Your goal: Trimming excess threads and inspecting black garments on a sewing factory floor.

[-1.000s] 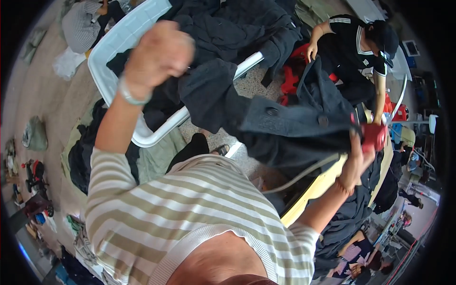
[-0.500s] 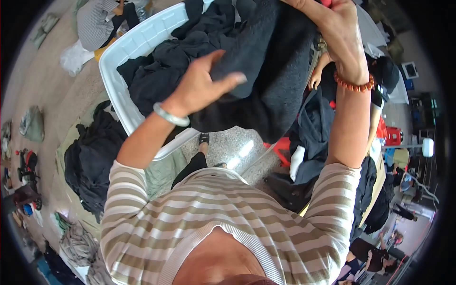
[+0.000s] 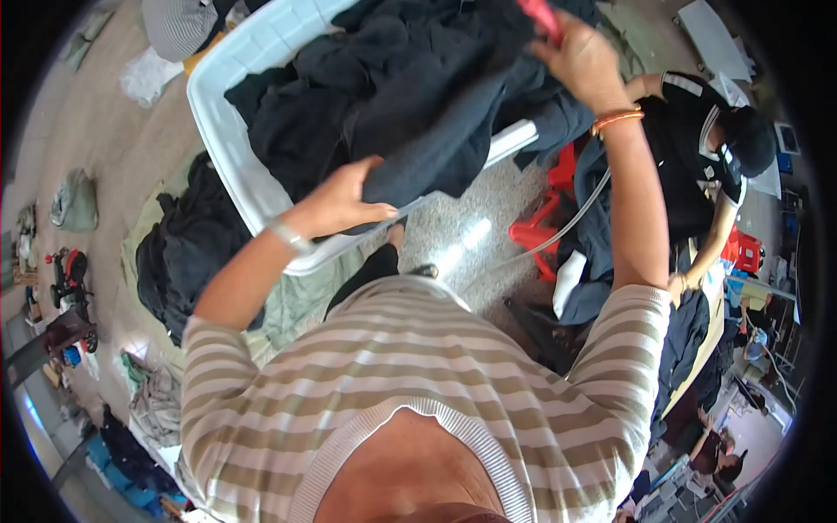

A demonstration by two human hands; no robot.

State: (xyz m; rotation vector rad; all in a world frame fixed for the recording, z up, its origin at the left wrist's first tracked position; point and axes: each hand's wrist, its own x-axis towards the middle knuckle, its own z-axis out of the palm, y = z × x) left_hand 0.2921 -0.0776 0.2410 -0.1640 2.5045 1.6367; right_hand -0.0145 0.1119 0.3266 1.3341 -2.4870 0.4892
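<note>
A dark fabric garment (image 3: 436,131) is stretched between my two hands, over a large white plastic tub (image 3: 209,148) heaped with more black clothing (image 3: 305,131). My left hand (image 3: 344,202) grips the near end of the garment, thumb in front and fingers against the cloth. At the garment's far end, my right hand (image 3: 586,65) is curled round a pinkish-red object (image 3: 542,19), blurred by motion; its kind does not show. Whether those fingers also pinch the cloth is unclear.
Another pile of dark clothes (image 3: 187,253) lies on a sheet left of the tub. At the right, a person in a black shirt and cap (image 3: 684,166) bends over dark cloth. A red stool (image 3: 534,231) and a pale hose (image 3: 571,225) are between us.
My right hand has come down with the red object, and the garment has lowered over the tub. My left hand has moved nearer to me and closed on the cloth.
</note>
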